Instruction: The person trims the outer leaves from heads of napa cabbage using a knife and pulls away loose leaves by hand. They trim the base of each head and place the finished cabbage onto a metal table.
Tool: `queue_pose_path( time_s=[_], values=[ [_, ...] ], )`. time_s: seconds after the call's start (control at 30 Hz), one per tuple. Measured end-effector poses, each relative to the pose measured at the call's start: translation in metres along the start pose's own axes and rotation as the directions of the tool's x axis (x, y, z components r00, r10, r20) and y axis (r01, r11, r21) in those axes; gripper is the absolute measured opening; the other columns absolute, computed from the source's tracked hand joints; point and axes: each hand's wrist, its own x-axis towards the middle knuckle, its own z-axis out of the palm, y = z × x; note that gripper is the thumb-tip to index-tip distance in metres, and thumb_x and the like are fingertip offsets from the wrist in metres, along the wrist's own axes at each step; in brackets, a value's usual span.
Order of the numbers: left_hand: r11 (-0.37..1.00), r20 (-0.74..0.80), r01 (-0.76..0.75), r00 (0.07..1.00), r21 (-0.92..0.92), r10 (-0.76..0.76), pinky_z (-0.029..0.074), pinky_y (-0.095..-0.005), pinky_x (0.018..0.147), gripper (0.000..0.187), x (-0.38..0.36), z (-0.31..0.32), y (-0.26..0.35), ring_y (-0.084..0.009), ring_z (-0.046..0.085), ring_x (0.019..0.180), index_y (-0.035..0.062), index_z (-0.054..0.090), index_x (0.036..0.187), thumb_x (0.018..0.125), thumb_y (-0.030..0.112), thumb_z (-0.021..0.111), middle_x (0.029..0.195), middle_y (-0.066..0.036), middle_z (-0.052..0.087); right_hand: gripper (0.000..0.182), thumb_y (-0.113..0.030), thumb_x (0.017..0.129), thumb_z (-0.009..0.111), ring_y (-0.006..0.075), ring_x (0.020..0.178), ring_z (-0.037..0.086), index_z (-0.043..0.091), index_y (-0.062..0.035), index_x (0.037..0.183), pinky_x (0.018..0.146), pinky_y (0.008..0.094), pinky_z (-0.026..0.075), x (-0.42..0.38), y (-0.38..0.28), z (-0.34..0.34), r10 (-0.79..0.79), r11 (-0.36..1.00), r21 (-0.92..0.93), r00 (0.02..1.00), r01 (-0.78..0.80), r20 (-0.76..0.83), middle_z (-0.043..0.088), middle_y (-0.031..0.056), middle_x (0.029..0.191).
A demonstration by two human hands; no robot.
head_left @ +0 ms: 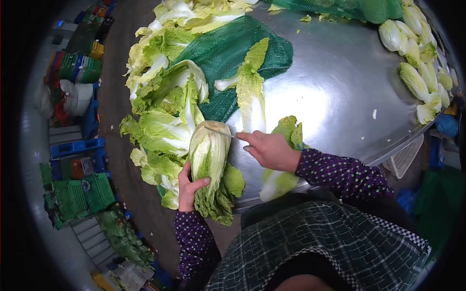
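A large napa cabbage (209,155) lies at the near edge of the metal table, its root end pointing away from me and its leafy end toward me. My left hand (188,189) holds it from the left side, thumb across the leaves. In my right hand (269,149) is a knife (218,131), whose thin blade lies against the pale root end. Loose leaves (167,128) are heaped left of the cabbage. A long leaf (251,99) rests beyond my right hand, and another leaf (279,184) is under my right wrist.
Green netting (223,53) lies across the metal table (330,82), with more netting (374,9) at the far edge. Several trimmed cabbages (412,80) line the right side. A white crate (405,157) stands below the table's right edge. Green crates (82,196) are on the floor at left.
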Motion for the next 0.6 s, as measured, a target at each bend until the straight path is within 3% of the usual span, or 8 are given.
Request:
queue_pose_path(
  time_s=[0.1, 0.2, 0.27, 0.37, 0.5, 0.6],
  values=[
    [1.0, 0.048, 0.014, 0.999, -0.019, -0.014, 0.047, -0.0293, 0.085, 0.066, 0.004, 0.002, 0.006, -0.0213, 0.062, 0.09, -0.0073, 0.05, 0.12, 0.058, 0.011, 0.066, 0.103, -0.014, 0.063, 0.039, -0.015, 0.086, 0.056, 0.0296, 0.061, 0.059, 0.048, -0.0113, 0.124, 0.052, 0.041, 0.046, 0.01, 0.001, 0.017, -0.03, 0.999, -0.025, 0.999, 0.029, -0.033, 0.056, 0.0112, 0.082],
    [0.998, -0.005, 0.037, 0.999, -0.046, -0.038, 0.048, -0.0293, 0.082, 0.061, 0.007, 0.0, 0.0, -0.021, 0.062, 0.087, -0.0067, 0.052, 0.117, 0.059, 0.006, 0.065, 0.1, -0.013, 0.064, 0.035, -0.015, 0.086, 0.056, 0.0284, 0.06, 0.058, 0.049, -0.0084, 0.119, 0.051, 0.0398, 0.046, 0.021, -0.004, 0.016, -0.043, 0.992, -0.115, 0.999, 0.043, 0.0, 0.054, 0.0099, 0.078],
    [0.995, -0.014, 0.069, 0.997, -0.069, -0.07, 0.047, -0.0283, 0.082, 0.058, 0.007, 0.002, 0.007, -0.0196, 0.062, 0.088, -0.0062, 0.054, 0.115, 0.059, 0.002, 0.066, 0.101, -0.012, 0.064, 0.025, -0.012, 0.08, 0.056, 0.03, 0.055, 0.058, 0.048, -0.0053, 0.102, 0.047, 0.0412, 0.046, 0.027, 0.0, 0.019, -0.1, 0.972, -0.209, 0.995, 0.104, 0.029, 0.054, 0.0121, 0.074],
    [0.998, 0.07, 0.016, 0.997, 0.054, -0.02, 0.047, -0.0276, 0.083, 0.058, 0.017, -0.003, 0.003, -0.0185, 0.061, 0.089, -0.0063, 0.054, 0.114, 0.059, 0.003, 0.068, 0.101, -0.011, 0.064, 0.024, -0.008, 0.075, 0.057, 0.0305, 0.053, 0.058, 0.046, -0.0044, 0.096, 0.046, 0.0407, 0.046, 0.033, 0.014, 0.021, -0.113, 0.951, -0.274, 0.985, 0.145, 0.128, 0.054, 0.012, 0.073],
    [0.999, 0.058, 0.045, 0.997, -0.008, -0.044, 0.047, -0.0275, 0.083, 0.056, 0.023, 0.005, 0.007, -0.0177, 0.061, 0.089, -0.0065, 0.055, 0.113, 0.059, 0.003, 0.069, 0.101, -0.011, 0.064, 0.024, -0.005, 0.075, 0.055, 0.0307, 0.053, 0.059, 0.046, -0.0034, 0.096, 0.045, 0.0406, 0.047, 0.044, 0.023, 0.02, -0.091, 0.931, -0.34, 0.986, 0.133, 0.136, 0.055, 0.0113, 0.069],
    [1.0, 0.08, -0.009, 0.997, 0.023, 0.007, 0.048, -0.028, 0.081, 0.053, 0.031, 0.0, -0.002, -0.0177, 0.062, 0.087, -0.0063, 0.057, 0.111, 0.06, 0.003, 0.069, 0.099, -0.011, 0.065, 0.021, -0.003, 0.076, 0.053, 0.0314, 0.055, 0.058, 0.044, -0.0022, 0.095, 0.046, 0.0432, 0.045, 0.054, 0.035, 0.027, -0.077, 0.952, -0.285, 0.987, 0.115, 0.142, 0.055, 0.0127, 0.069]
  ],
)
